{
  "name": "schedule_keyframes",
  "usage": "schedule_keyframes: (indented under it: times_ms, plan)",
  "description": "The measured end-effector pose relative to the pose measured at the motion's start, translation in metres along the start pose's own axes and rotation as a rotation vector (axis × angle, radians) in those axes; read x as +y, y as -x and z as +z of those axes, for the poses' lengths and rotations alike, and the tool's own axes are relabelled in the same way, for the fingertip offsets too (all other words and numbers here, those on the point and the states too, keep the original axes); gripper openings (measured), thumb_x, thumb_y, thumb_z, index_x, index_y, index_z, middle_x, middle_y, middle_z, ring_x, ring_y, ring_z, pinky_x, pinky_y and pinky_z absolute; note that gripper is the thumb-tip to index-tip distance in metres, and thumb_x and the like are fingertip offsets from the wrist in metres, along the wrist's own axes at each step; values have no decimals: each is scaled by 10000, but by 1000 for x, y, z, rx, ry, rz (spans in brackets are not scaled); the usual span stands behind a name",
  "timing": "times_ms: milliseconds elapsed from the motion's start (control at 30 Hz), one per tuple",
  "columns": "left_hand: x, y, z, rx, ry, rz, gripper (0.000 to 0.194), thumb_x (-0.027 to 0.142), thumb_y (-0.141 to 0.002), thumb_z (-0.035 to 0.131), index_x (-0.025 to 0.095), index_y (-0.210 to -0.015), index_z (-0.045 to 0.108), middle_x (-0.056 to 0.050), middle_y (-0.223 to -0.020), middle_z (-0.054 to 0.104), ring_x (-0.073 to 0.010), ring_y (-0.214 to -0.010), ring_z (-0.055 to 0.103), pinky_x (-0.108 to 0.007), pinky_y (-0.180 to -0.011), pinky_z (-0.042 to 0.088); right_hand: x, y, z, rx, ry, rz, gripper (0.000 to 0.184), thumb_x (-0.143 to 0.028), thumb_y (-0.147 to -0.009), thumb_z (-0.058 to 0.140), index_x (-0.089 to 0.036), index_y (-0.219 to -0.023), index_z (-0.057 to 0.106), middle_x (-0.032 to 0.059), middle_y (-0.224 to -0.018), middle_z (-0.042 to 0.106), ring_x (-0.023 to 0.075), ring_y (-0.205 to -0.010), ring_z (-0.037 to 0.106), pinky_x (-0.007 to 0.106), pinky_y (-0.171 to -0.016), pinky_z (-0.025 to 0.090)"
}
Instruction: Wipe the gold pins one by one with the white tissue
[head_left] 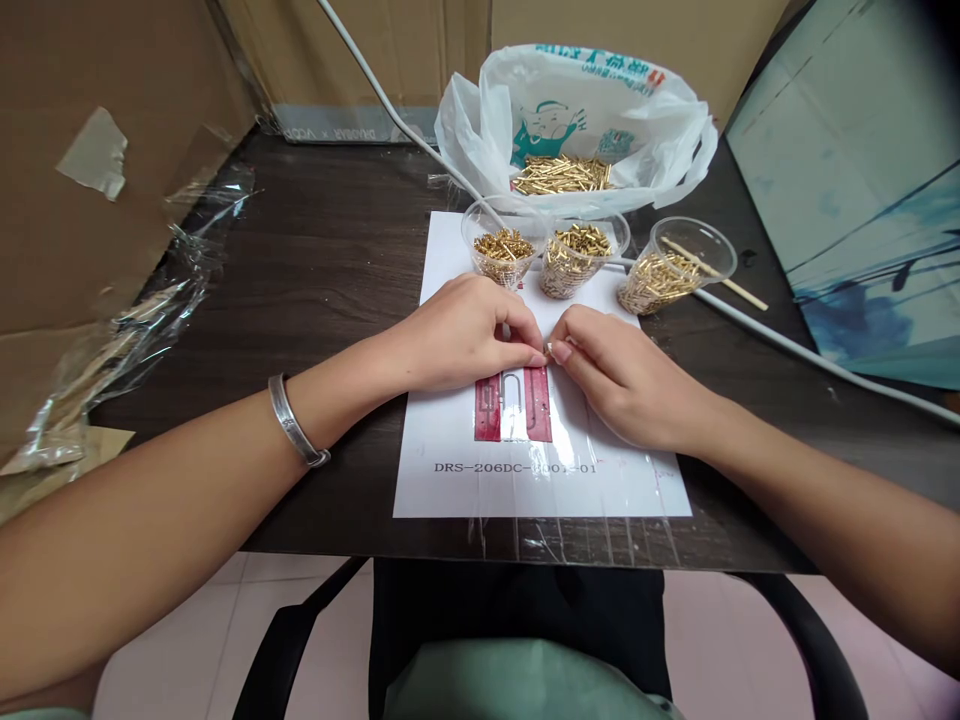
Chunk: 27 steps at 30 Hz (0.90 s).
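My left hand (469,335) and my right hand (619,375) meet fingertip to fingertip over a white paper sheet (540,470) taped to the dark table. Both are closed in a pinch on something tiny between them that I cannot make out. Just below the fingertips the sheet carries a red printed diagram (514,405) and the text DRS-206DC. A silver bracelet (296,425) sits on my left wrist. Three clear plastic cups (577,260) of small brass pins stand just beyond my hands.
A white plastic bag (577,120) with more brass pins lies behind the cups. A wooden stick (712,270) rests in the right cup. A white cable (825,365) crosses the table. Cardboard and crumpled clear film (127,330) lie at left; a blue panel (862,200) leans at right.
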<state>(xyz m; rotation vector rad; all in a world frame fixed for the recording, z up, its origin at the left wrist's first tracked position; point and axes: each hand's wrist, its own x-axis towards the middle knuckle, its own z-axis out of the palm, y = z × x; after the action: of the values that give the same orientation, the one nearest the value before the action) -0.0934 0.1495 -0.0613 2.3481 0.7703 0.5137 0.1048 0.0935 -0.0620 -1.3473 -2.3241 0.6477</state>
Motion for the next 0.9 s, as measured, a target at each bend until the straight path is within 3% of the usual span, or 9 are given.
schedule_keyframes:
  times_ms: [500,767,900]
  plan:
    - [1,0,-1,17,71,-42,91,226,-784,704,182,-827,771,14,-708,691,-85,-640,583,-216,-612,412,1,1,1,10,9,-3,243,-327,-984,347,-196,-803,443,29,-774,502,169,-692,425,344,-679,308]
    - [3,2,6,93,-124,102,89,196,-818,649,169,-831,733,10,-749,683,-100,-671,575,-237,-653,403,0,0,2,15,37,0,235,-312,-982,334,-209,-780,397,24,-771,474,164,-674,398,339,-653,298]
    - [5,2,6,94,-116,102,102,174,-818,629,166,-822,731,3,-754,684,-108,-692,580,-238,-656,408,-3,0,1,-11,48,9,221,-308,-987,322,-210,-810,410,36,-803,487,177,-715,426,349,-674,325]
